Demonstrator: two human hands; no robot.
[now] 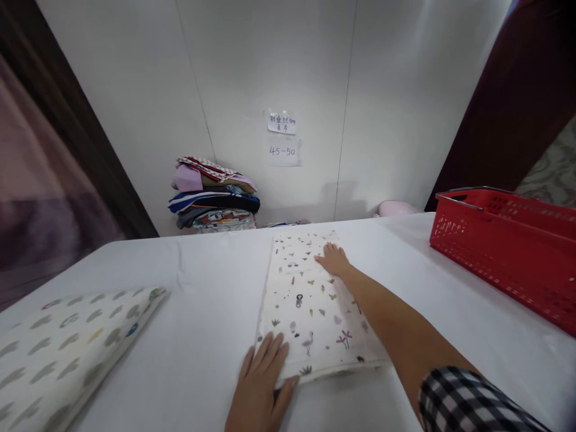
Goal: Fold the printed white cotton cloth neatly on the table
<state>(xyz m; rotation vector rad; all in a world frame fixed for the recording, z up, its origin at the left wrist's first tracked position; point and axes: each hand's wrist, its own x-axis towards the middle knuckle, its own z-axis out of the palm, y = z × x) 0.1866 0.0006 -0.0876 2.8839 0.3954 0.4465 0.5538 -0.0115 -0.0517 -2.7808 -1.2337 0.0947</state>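
- Cloth [310, 306], white with small printed animals and plants, lies folded in a long rectangle beneath both hands, running from the left hand at its near end to the right hand toward its far end.
- Left hand [261, 384]: released, fingers extended flat over the near left corner, thumb by the near edge; it clasps nothing.
- Right hand [334, 261]: likewise released, palm down with fingers spread on the cloth near its far right side, arm reaching along the right edge from a black-and-white checked sleeve [468, 396].
- White table [211, 312] spreads under the cloth and around both hands.
- Left of the left hand, well apart, lies a second folded cloth [54, 354] with grey shapes.
- Right of the right hand, well apart, stands a red basket [499, 246].
- Beyond both hands, farther left, rises a fabric stack [216, 198] against the wall [297, 60].
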